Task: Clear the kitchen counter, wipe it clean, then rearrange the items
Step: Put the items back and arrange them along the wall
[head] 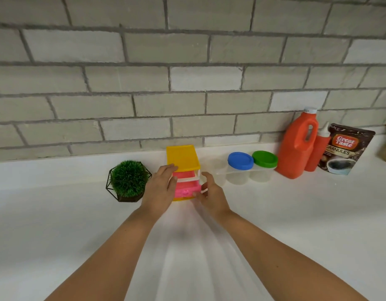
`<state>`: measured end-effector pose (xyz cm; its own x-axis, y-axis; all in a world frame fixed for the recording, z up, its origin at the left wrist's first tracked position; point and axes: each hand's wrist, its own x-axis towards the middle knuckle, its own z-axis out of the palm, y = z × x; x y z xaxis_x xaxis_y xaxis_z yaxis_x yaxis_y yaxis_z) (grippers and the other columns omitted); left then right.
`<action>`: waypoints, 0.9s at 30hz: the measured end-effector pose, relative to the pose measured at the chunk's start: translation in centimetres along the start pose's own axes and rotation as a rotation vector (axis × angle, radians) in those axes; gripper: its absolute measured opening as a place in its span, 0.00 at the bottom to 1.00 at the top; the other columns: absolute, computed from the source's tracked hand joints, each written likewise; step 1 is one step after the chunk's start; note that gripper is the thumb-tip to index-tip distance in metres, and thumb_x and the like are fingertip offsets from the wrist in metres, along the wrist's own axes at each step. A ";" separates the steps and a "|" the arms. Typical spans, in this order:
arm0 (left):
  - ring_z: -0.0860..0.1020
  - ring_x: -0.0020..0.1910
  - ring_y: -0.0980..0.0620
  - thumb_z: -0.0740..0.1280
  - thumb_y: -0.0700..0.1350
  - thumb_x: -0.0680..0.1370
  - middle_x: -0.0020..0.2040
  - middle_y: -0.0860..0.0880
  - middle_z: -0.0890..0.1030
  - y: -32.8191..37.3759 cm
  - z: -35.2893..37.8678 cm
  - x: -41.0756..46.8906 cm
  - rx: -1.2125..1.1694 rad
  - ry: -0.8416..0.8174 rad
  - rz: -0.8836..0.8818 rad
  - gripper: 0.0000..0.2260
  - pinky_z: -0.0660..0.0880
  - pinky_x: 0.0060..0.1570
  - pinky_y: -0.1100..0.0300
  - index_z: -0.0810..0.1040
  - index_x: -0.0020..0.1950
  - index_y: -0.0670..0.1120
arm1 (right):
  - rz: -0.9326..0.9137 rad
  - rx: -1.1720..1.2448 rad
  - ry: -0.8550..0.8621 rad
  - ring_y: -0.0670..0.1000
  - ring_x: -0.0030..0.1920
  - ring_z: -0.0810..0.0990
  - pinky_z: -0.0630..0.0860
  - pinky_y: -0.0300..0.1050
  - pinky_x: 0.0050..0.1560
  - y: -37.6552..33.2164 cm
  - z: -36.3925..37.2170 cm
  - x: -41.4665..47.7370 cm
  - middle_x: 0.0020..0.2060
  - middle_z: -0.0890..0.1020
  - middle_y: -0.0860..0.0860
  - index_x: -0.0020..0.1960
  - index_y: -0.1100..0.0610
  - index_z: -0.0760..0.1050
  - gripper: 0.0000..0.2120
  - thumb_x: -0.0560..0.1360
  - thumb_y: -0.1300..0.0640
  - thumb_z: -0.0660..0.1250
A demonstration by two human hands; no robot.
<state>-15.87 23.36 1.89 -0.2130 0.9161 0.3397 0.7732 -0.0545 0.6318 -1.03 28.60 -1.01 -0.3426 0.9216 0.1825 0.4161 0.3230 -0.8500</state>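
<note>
I judge this the rearranging step. My left hand and right hand grip the small yellow-topped plastic drawer unit from either side, low on the white surface by the wall. Next it wants squaring between the green faux plant in a black wire pot at its 9 o'clock and two clear plastic jars, blue-lidded and green-lidded, at 3 o'clock, then release. Both jars look empty; its pink drawers hide any contents.
</note>
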 end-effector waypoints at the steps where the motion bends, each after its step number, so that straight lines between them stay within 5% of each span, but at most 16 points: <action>1: 0.69 0.67 0.48 0.50 0.50 0.74 0.68 0.48 0.70 0.0 0.1 -0.1 -0.006 0.007 -0.002 0.24 0.66 0.67 0.51 0.71 0.68 0.45 | 0.002 0.002 0.007 0.48 0.44 0.74 0.69 0.29 0.40 0.1 0.2 0.5 0.49 0.78 0.51 0.68 0.53 0.65 0.20 0.77 0.59 0.63; 5: 0.69 0.67 0.49 0.51 0.50 0.75 0.69 0.48 0.69 0.1 0.3 -0.3 -0.003 0.019 0.003 0.24 0.69 0.65 0.51 0.70 0.68 0.46 | 0.039 -0.100 0.009 0.47 0.47 0.72 0.67 0.36 0.46 0.5 0.5 2.4 0.55 0.79 0.58 0.62 0.60 0.74 0.15 0.78 0.56 0.63; 13: 0.70 0.66 0.48 0.57 0.41 0.80 0.69 0.47 0.68 -0.5 0.8 -0.2 0.015 0.051 0.019 0.16 0.69 0.63 0.56 0.69 0.69 0.45 | 0.039 -0.136 -0.013 0.50 0.45 0.74 0.72 0.40 0.49 1.0 0.6 3.2 0.53 0.81 0.58 0.60 0.61 0.75 0.15 0.78 0.54 0.63; 20: 0.69 0.66 0.48 0.48 0.55 0.75 0.69 0.50 0.69 0.6 0.5 -0.2 -0.005 0.060 -0.063 0.25 0.68 0.64 0.49 0.71 0.67 0.47 | 0.072 -0.191 -0.131 0.55 0.62 0.74 0.70 0.45 0.61 0.1 -1.4 1.4 0.64 0.74 0.56 0.70 0.58 0.66 0.24 0.78 0.50 0.62; 27: 0.64 0.69 0.44 0.55 0.53 0.80 0.71 0.49 0.65 2.4 0.4 0.7 0.264 -0.009 -0.147 0.20 0.64 0.66 0.48 0.66 0.70 0.47 | 0.143 -0.296 -0.089 0.54 0.50 0.79 0.72 0.43 0.51 -0.1 -6.2 -0.4 0.52 0.81 0.56 0.59 0.59 0.77 0.17 0.78 0.49 0.62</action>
<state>-13.91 24.03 3.35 -0.3294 0.9101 0.2513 0.8635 0.1828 0.4700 4.29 29.55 2.12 -0.3304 0.9437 0.0170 0.6870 0.2528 -0.6813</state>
